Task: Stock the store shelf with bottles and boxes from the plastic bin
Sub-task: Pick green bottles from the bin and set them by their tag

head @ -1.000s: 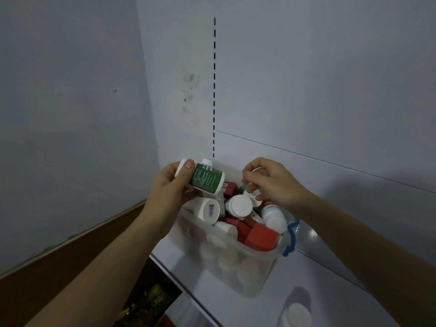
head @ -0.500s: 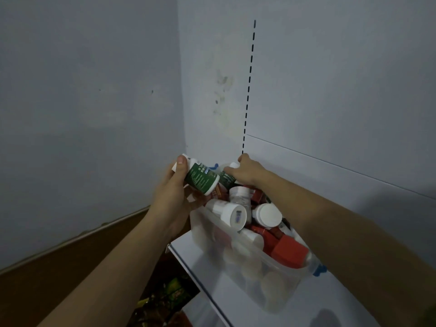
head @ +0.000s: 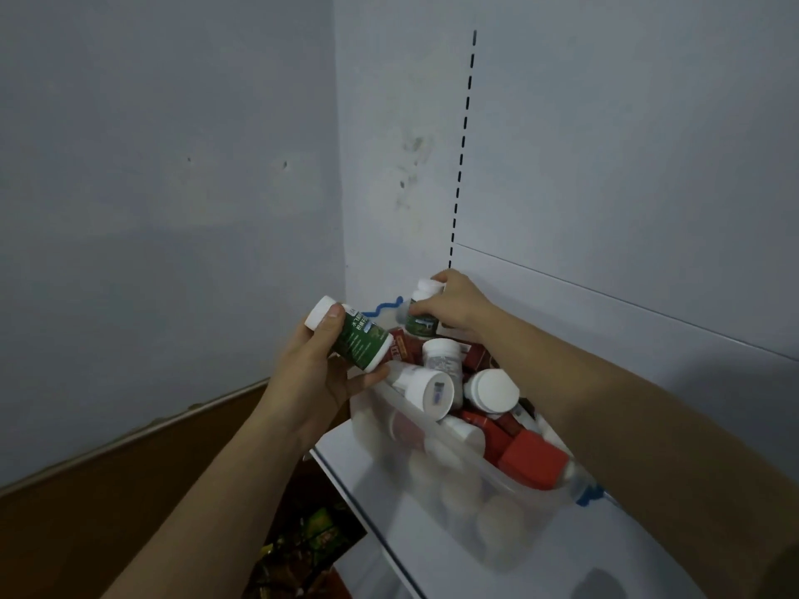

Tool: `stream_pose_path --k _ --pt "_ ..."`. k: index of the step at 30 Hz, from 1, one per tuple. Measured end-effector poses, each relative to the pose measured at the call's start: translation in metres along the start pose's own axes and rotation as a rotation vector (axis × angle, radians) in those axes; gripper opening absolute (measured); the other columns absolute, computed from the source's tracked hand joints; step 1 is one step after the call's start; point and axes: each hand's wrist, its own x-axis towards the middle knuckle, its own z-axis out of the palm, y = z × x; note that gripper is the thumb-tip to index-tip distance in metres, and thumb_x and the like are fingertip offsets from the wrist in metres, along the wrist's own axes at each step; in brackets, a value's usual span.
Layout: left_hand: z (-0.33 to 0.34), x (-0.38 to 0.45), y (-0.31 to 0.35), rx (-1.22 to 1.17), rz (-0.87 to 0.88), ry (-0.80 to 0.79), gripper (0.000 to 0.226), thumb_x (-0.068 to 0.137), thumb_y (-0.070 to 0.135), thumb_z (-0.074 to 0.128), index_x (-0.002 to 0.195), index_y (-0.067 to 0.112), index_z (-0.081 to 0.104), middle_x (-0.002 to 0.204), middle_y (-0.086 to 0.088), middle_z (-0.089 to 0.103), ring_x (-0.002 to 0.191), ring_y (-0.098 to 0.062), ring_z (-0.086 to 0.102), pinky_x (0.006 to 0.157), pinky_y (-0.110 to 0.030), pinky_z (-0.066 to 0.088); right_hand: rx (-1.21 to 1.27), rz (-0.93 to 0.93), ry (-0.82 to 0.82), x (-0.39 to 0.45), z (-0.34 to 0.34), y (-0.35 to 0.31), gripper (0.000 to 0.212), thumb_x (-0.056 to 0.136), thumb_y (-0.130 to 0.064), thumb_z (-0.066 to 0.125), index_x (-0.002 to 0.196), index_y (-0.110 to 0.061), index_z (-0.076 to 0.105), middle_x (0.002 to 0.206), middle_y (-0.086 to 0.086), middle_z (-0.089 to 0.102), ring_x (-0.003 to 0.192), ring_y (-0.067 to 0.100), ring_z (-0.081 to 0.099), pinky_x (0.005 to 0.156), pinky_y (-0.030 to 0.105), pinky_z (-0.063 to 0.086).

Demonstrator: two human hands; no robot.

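Observation:
A clear plastic bin (head: 471, 508) with blue handles sits on the white shelf (head: 432, 551), full of white-capped bottles and red boxes. My left hand (head: 315, 373) holds a green-labelled bottle (head: 359, 339) with a white cap, tilted, just left of the bin's far corner. Over the bin's far end my right hand (head: 454, 306) grips a second green-labelled bottle (head: 421, 313) by its top. A white bottle (head: 426, 389) lies on its side near the bin's rim, and a red box (head: 534, 462) lies at the right end.
The shelf's white back panel (head: 605, 166) with a slotted upright (head: 462, 144) rises behind the bin. A grey wall (head: 151, 188) stands to the left, above a brown band. Colourful packets (head: 311, 542) lie on a lower level under the shelf edge.
My right hand reached from the bin's middle to its far end and closed on a second green-labelled bottle, which now stands clear of the pile. My left hand kept its bottle. The view shifted left.

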Motion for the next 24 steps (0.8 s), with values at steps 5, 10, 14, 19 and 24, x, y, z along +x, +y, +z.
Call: stream_pose_path --k 5,10,14,19,24 --pt "0.007 -0.009 -0.009 0.045 0.014 -0.102 0.053 0.079 0.022 0.067 0.131 0.023 0.057 0.130 -0.014 0.062 0.111 -0.034 0.070 0.075 -0.046 0.061 0.275 -0.059 0.175 -0.039 -0.031 0.006 0.066 0.043 -0.054 0.086 0.101 -0.033 0.063 0.100 -0.004 0.072 0.094 0.020 0.072 0.086 0.048 0.061" --pt "0.014 -0.023 -0.021 -0.032 0.028 -0.175 0.047 0.091 0.017 0.059 0.138 0.019 0.054 0.130 -0.016 0.067 0.111 -0.035 0.070 0.075 -0.046 0.063 0.549 -0.101 0.217 -0.097 -0.055 0.016 0.040 0.070 -0.037 0.086 0.103 -0.023 0.070 0.099 0.001 0.076 0.098 0.023 0.074 0.086 0.046 0.061" --pt "0.021 -0.035 -0.026 -0.042 0.054 -0.203 0.046 0.093 0.023 0.058 0.138 0.017 0.054 0.131 -0.012 0.067 0.115 -0.034 0.069 0.071 -0.040 0.064 0.764 -0.111 0.166 -0.141 -0.061 0.018 0.030 0.093 -0.030 0.072 0.120 -0.017 0.064 0.111 0.007 0.071 0.103 0.027 0.072 0.083 0.051 0.061" --pt "0.022 -0.056 -0.031 -0.072 0.051 -0.186 0.054 0.088 0.036 0.059 0.139 0.018 0.056 0.126 -0.011 0.070 0.102 -0.024 0.073 0.064 -0.030 0.061 0.962 -0.107 0.222 -0.189 -0.058 0.017 0.031 0.095 -0.029 0.068 0.120 -0.016 0.058 0.122 0.020 0.062 0.110 0.040 0.068 0.072 0.047 0.060" --pt "0.017 -0.088 -0.042 -0.068 -0.021 -0.237 0.051 0.091 0.036 0.056 0.137 0.015 0.058 0.126 -0.018 0.069 0.103 -0.028 0.071 0.066 -0.031 0.061 1.116 -0.100 0.336 -0.238 -0.036 0.021 0.019 0.101 -0.033 0.054 0.110 -0.017 0.056 0.090 0.009 0.066 0.079 0.025 0.067 0.066 0.041 0.050"
